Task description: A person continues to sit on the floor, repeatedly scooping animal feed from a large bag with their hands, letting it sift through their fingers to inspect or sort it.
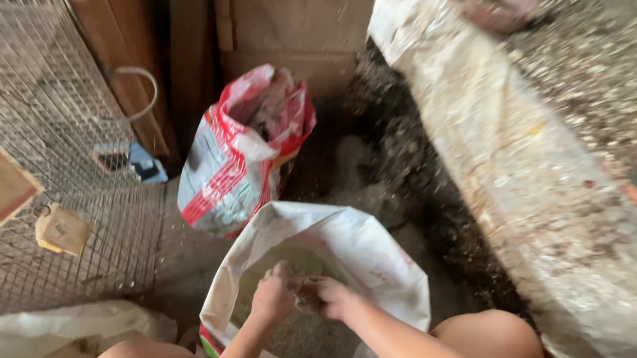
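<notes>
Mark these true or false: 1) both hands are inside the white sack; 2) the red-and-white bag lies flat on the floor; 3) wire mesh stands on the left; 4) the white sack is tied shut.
1) True: the left hand and right hand meet inside the white sack.
2) False: the red-and-white bag stands upright, its mouth open.
3) True: wire mesh fills the left side, with tags hanging on it.
4) False: the white sack's mouth is wide open.
</notes>
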